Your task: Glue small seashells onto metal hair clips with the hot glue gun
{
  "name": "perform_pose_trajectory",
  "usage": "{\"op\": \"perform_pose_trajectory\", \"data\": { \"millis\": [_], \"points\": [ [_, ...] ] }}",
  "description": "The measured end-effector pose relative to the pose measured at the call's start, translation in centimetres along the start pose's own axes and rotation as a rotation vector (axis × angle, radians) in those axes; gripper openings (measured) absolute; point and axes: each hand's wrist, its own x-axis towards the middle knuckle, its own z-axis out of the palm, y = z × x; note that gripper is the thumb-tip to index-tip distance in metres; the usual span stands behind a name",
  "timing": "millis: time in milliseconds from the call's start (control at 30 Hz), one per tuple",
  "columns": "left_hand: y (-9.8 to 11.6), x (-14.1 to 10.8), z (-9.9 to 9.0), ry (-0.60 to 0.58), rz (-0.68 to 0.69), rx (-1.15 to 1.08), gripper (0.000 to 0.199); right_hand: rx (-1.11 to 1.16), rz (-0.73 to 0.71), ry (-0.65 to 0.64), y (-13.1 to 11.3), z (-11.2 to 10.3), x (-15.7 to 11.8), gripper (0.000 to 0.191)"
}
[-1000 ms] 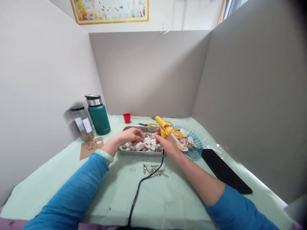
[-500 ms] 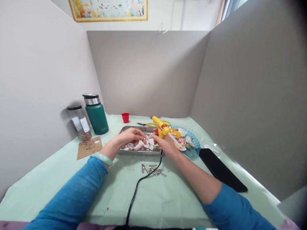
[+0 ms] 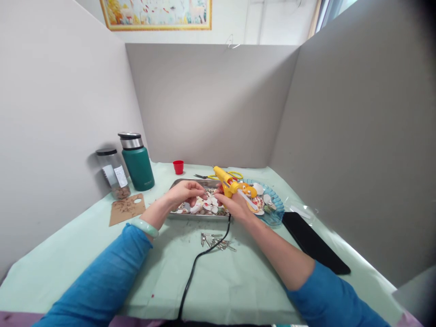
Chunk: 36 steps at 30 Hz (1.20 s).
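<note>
My right hand (image 3: 235, 204) is closed around a yellow hot glue gun (image 3: 226, 180), with a white glue stick (image 3: 248, 200) sticking out of its back end toward me. My left hand (image 3: 186, 192) is pinched over the metal tray (image 3: 200, 217); whatever lies between its fingertips is too small to make out. Shells (image 3: 207, 209) and small stones fill the tray under both hands. The two hands' fingertips are close together but apart. Just right of the glue gun is a blue scalloped plate (image 3: 279, 210) bearing shells and orange pieces.
A black cord (image 3: 194, 268) runs from the glue gun toward me, past several metal clips (image 3: 218, 241). Yellow-handled scissors (image 3: 235, 174) and a red cup (image 3: 178, 167) stand behind. At left are a green bottle (image 3: 138, 165), a jar (image 3: 114, 175) and brown card (image 3: 126, 210); at right, a black slab (image 3: 315, 243).
The glue gun has shifted very slightly left. My left hand stays pinched over the tray, its fingertips raised a little.
</note>
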Motion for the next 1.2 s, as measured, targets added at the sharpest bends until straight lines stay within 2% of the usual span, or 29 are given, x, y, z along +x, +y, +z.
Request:
{"op": "perform_pose_trajectory", "data": {
  "millis": [233, 400, 500, 567, 633, 700, 733, 767, 833, 1033, 1200],
  "points": [
    [-0.8, 0.4, 0.2, 0.089, 0.011, 0.098, 0.018, -0.009, 0.002, -0.001, -0.1, 0.0, 0.0, 0.03],
    [-1.7, 1.0, -1.2, 0.221, -0.022, 0.474, 0.01, 0.014, 0.011, 0.021, -0.2, 0.1, -0.1, 0.027],
    [-2.0, 1.1, -2.0, 0.327, 0.086, 0.712, 0.005, 0.028, 0.003, 0.025, 0.2, 0.1, 0.1, 0.026],
    [-1.9, 1.0, -1.8, 0.381, 0.184, 0.749, 0.005, 0.034, -0.006, 0.021, 0.5, 0.0, 0.1, 0.027],
    [-1.6, 0.7, -1.1, 0.327, 0.192, 0.657, 0.005, 0.035, -0.008, 0.021, 0.6, -0.1, 0.2, 0.027],
    [-1.2, 0.4, 0.2, 0.161, 0.09, 0.493, 0.017, 0.033, -0.005, 0.021, 0.5, -0.1, 0.1, 0.028],
    [-1.0, 0.2, 0.8, 0.059, 0.067, 0.397, 0.022, 0.034, -0.006, 0.021, 0.3, 0.0, 0.1, 0.029],
    [-0.8, 0.0, 1.5, 0.004, 0.073, 0.298, 0.024, 0.036, -0.007, 0.023, 0.2, 0.0, 0.0, 0.029],
    [-0.4, -0.2, 2.5, -0.045, 0.092, 0.177, 0.026, 0.038, -0.007, 0.032, 0.0, 0.0, 0.0, 0.03],
    [0.1, -0.3, 3.8, 0.13, 0.137, 0.04, 0.019, 0.034, -0.001, 0.042, 0.3, 0.1, 0.2, 0.034],
    [-0.3, 0.1, 3.0, 0.232, 0.137, -0.061, 0.019, 0.01, -0.003, 0.081, 0.3, -0.1, 0.1, 0.033]
  ]
}}
